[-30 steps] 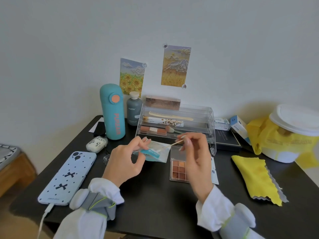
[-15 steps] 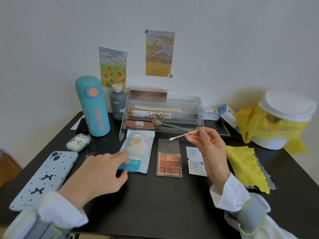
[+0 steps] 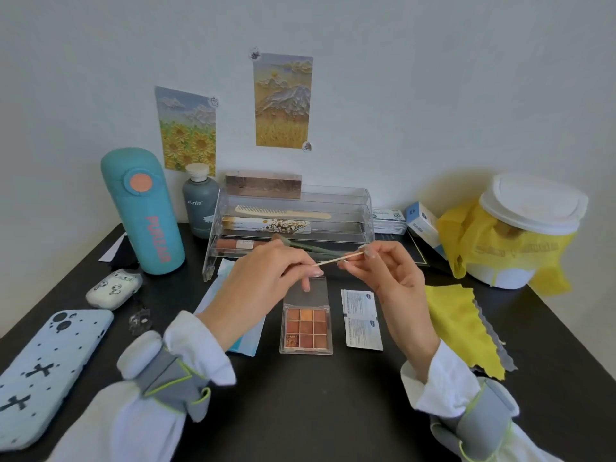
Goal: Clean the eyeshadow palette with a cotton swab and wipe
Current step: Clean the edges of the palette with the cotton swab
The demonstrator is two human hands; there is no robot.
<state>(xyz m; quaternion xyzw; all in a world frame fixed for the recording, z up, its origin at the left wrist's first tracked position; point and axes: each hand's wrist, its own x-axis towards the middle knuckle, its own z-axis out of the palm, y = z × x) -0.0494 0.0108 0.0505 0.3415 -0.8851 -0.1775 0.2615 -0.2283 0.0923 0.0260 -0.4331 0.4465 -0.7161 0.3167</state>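
The open eyeshadow palette (image 3: 306,328), a clear case with brown and orange pans, lies flat on the black table (image 3: 316,411). Above its lid both hands hold one cotton swab (image 3: 330,261) level. My right hand (image 3: 386,278) pinches the swab's right end. My left hand (image 3: 260,288) pinches its left tip, which the fingers hide. A white wipe sachet (image 3: 361,320) lies just right of the palette. The blue swab packet (image 3: 213,295) lies on the table, mostly under my left forearm.
A clear acrylic organiser (image 3: 293,221) with comb and brush stands behind the hands. Left are a teal flask (image 3: 143,211), grey bottle (image 3: 200,201), earbud case (image 3: 113,288) and phone (image 3: 46,375). Right are a yellow cloth (image 3: 463,325) and a white bin (image 3: 520,235) with yellow liner.
My left hand left the swab packet on the table and rose to take the swab's left tip. My right hand stayed above the palette with the swab.
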